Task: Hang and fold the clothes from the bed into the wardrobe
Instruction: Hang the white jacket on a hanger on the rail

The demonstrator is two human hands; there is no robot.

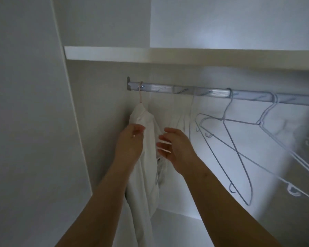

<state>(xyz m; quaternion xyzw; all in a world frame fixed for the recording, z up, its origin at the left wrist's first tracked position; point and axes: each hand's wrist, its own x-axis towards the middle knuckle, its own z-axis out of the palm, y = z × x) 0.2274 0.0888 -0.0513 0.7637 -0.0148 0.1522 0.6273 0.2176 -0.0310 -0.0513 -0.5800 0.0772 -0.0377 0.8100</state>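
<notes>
Head view, dim light. Left forearm (103, 189) and right forearm (219, 198) are bare along their whole visible length, from the lower frame edge to the wrists. Left hand (130, 139) and right hand (177, 147) are bare too. Fingernails (165, 142) on the right hand are long, reach past the fingertips and look pale and glossy. The left hand shows one nail (135, 135) as a small bright glint, its detail blurred. The right forearm has one small dark spot (206, 174) just below the wrist.
</notes>
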